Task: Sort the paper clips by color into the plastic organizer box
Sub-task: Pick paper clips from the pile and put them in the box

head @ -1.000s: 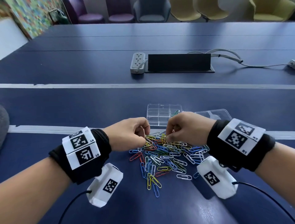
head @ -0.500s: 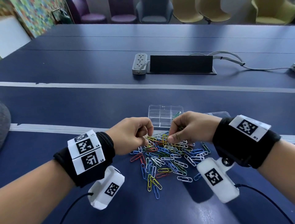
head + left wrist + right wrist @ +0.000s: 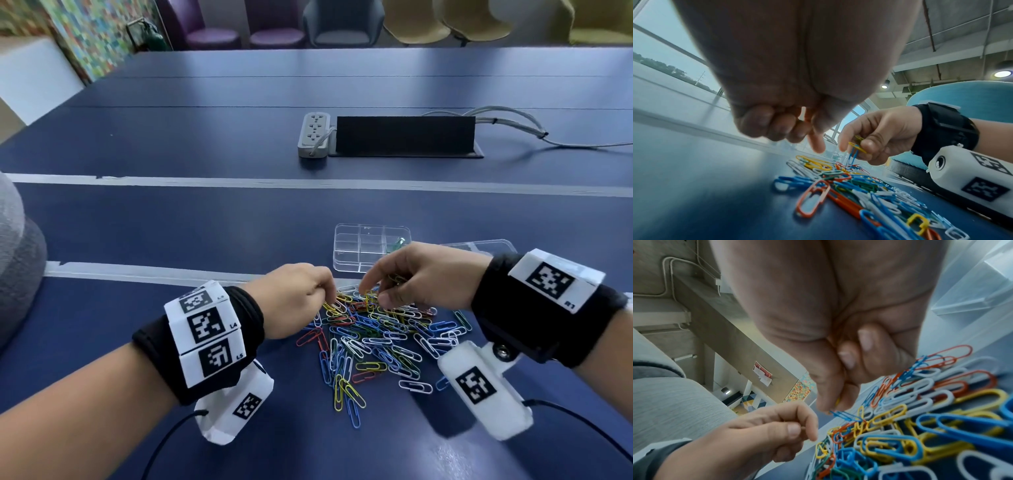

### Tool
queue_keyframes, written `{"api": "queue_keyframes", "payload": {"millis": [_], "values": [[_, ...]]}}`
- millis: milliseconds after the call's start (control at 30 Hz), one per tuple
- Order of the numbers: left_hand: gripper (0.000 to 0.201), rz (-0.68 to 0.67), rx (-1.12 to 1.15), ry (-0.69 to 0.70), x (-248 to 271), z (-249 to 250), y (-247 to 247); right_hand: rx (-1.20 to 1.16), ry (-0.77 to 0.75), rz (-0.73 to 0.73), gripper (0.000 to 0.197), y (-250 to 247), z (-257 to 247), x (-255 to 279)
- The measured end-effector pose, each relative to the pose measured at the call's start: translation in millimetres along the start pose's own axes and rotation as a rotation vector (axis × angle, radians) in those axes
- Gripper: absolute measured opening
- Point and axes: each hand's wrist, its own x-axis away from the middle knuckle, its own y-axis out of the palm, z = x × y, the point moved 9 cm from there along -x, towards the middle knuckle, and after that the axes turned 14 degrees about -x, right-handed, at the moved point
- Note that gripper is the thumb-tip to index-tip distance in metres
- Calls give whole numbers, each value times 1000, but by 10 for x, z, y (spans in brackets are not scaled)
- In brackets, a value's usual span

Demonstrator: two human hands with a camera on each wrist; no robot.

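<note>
A loose pile of coloured paper clips (image 3: 373,337) lies on the blue table between my hands. Beyond it stands the clear organizer box (image 3: 346,255), with green clips (image 3: 397,244) in its right compartment. My right hand (image 3: 375,297) hovers over the pile's far edge and pinches a yellow clip (image 3: 858,147) between thumb and finger. A blue clip (image 3: 844,415) dangles from that yellow one. My left hand (image 3: 325,296) sits at the pile's far left edge with its fingers curled and thumb against forefinger. No clip shows in its grip.
The box's clear lid (image 3: 479,247) lies right of the box, partly behind my right wrist. Farther back are a grey power strip (image 3: 313,135), a black cable flap (image 3: 406,135) and cables. A grey cushion (image 3: 17,260) sits at the left edge.
My right hand has lifted slightly off the pile and its forefinger has stretched out. The two hands have drawn a little apart. My left hand stays curled at the pile's edge.
</note>
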Motion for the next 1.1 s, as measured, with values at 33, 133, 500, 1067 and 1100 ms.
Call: {"api": "queue_keyframes", "payload": {"millis": [33, 133, 500, 1067, 1100], "values": [[19, 16, -8, 0, 5, 0, -12, 11, 0, -9, 18, 20, -2, -1], [15, 85, -96, 50, 9, 24, -85, -13, -4, -33, 16, 71, -4, -3], [9, 41, -217, 92, -40, 126, -85, -215, -16, -59, 18, 79, 31, 50], [20, -328, 820, -90, -7, 267, 226, -365, -82, -27, 19, 58, -34, 102], [16, -340, 876, -81, 3, 273, 236, -375, -82, -33, 18, 64, -38, 105]]}}
